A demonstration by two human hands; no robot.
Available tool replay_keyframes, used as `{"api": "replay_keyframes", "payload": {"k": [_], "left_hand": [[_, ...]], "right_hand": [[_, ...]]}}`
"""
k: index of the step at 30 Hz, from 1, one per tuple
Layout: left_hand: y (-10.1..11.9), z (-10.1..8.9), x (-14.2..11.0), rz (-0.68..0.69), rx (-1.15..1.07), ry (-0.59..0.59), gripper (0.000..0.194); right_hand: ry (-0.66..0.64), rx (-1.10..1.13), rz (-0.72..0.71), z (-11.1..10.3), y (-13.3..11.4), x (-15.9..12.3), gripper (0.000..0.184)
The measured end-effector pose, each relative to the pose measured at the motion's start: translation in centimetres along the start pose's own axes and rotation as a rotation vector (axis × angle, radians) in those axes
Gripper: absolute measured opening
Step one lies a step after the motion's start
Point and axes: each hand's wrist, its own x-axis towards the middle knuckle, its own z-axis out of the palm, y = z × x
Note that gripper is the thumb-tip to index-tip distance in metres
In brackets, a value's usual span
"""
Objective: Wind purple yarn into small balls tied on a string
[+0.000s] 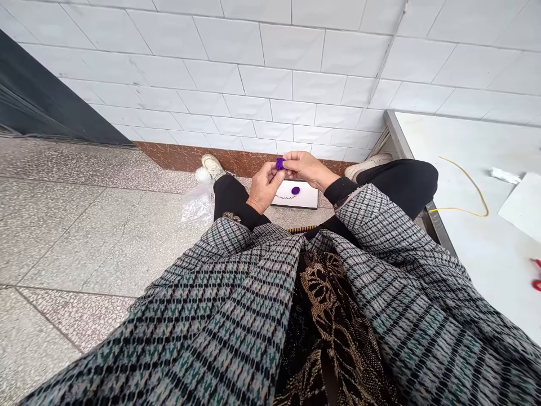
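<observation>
Between my two hands is a small bundle of purple yarn (pixel 279 163), pinched by the fingertips of both. My left hand (pixel 265 185) grips its left and lower side, with thumb and forefinger closed. From the right, my right hand (pixel 305 168) pinches the same bundle. Fingers partly cover it, so its full shape is hidden. Below the hands lies a white board with a dark edge (pixel 310 198). On that board rest a purple yarn ball (pixel 296 190) and a thin dark curved strand (pixel 286 197).
A white table (pixel 456 146) stands to my right, bearing a yellow cord (pixel 482 197), a crumpled white scrap (pixel 505 175), white paper (pixel 526 206) and red-handled scissors or a similar tool (pixel 537 284), cut off by the frame. A clear plastic bag (pixel 198 204) lies on the floor. A tiled wall (pixel 270 90) rises ahead.
</observation>
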Motion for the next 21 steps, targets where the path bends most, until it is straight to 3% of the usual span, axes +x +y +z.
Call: {"api": "replay_keyframes", "payload": {"k": [5,9,17,21], "left_hand": [[0.5,-0.8,0.2,-0.023,0.196,-0.006,0.014],[0.7,-1.3,0.3,-0.024,0.313,-0.06,0.013],[0.6,-1.9,0.7,0.038,0.347,-0.202,0.014],[0.3,-1.8,0.5,0.0,0.277,-0.19,0.019]], "right_hand": [[-0.046,-0.051,-0.002,0.3,0.2,-0.4,0.027],[-0.11,-0.053,0.043,-0.2,-0.4,-0.7,0.02],[-0.114,-0.227,0.011,-1.0,-0.4,-0.1,0.017],[-0.067,-0.263,-0.015,-0.6,-0.6,0.0,0.02]]}}
